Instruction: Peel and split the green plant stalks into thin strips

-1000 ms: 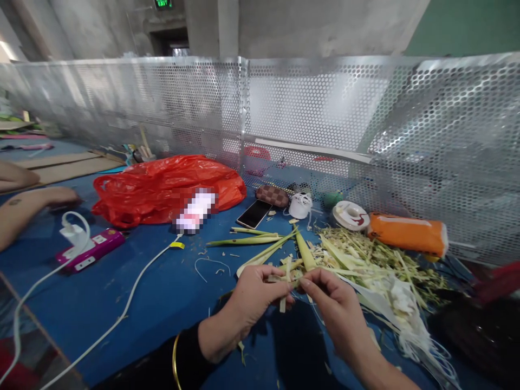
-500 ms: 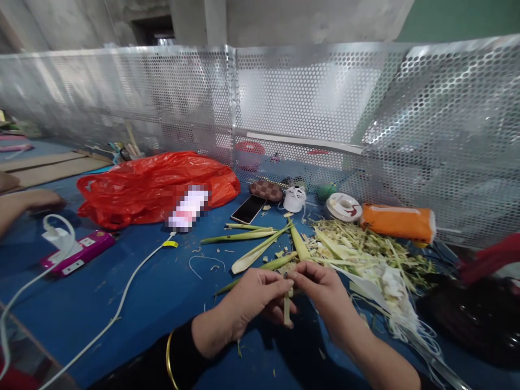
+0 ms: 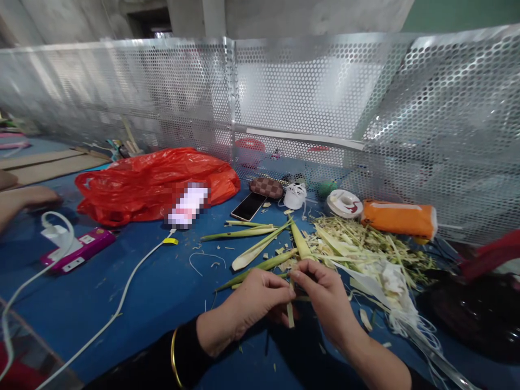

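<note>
Over the blue table, my left hand (image 3: pixel 260 300) is closed in a pinch on a narrow pale-green leaf strip (image 3: pixel 290 315), which hangs below the fingertips. My right hand (image 3: pixel 323 290) pinches the upper end of the same strip, its fingertips close to the left ones. Part of the strip is hidden by my fingers. Just beyond the hands lie green husk-like leaves (image 3: pixel 254 249), some long and pointed, with small scraps among them. To the right spreads a heap of shredded leaf fibre (image 3: pixel 377 249).
A purple power strip (image 3: pixel 81 249), a red plastic bag (image 3: pixel 158 184) and a lit, blurred phone (image 3: pixel 189 206) are on the left. A dark phone (image 3: pixel 248 207), a white tape roll (image 3: pixel 344 205) and an orange packet (image 3: pixel 398 219) line the mesh partition (image 3: pixel 304 92). Another person's hand (image 3: pixel 32 199) rests far left.
My fingers have shifted slightly on the strip, and its hanging end has moved a little to the right. The whole view has tilted slightly; the table items stay in place.
</note>
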A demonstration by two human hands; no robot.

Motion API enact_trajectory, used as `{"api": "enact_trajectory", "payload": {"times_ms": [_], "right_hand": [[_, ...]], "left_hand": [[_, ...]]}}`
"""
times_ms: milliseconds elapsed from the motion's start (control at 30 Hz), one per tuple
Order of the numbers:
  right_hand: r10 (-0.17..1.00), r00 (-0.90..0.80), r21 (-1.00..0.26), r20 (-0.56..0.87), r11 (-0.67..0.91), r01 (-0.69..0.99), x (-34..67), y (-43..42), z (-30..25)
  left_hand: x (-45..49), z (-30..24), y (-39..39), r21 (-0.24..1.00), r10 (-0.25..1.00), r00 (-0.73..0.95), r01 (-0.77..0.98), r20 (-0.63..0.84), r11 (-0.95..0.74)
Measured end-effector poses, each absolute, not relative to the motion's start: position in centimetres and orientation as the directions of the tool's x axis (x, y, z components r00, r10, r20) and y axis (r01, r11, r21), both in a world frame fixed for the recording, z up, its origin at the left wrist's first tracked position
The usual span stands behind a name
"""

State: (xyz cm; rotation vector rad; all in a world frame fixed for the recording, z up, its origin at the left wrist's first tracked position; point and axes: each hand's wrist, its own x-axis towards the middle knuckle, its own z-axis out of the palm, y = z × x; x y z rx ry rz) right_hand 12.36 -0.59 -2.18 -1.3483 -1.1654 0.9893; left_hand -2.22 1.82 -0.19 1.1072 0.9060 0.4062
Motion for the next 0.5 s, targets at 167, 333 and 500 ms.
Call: {"api": "enact_trajectory", "payload": {"times_ms": [167,333,500], "right_hand": [[0.961,0.186,-0.934,0.206,0.136,0.332,13.3,-0.2,-1.2],[0.959,0.125,-0.83,0.255,0.151,0.536,13.5,-0.7,-0.4],[0.988,-0.012,-0.772,0.157,0.13,0.622,12.5,-1.0,-1.6]], "left_hand": [[-2.2,-0.4,2.1,0.901,0.78,0.485,0.042,-0.395,0.431],[-2.3,-0.5,2.7,0.926,0.888,0.359,-0.132,-0.289,0.355],[-2.4,-0.5,2.8,0.933,0.908,0.336,-0.171,-0.249,0.318]]}}
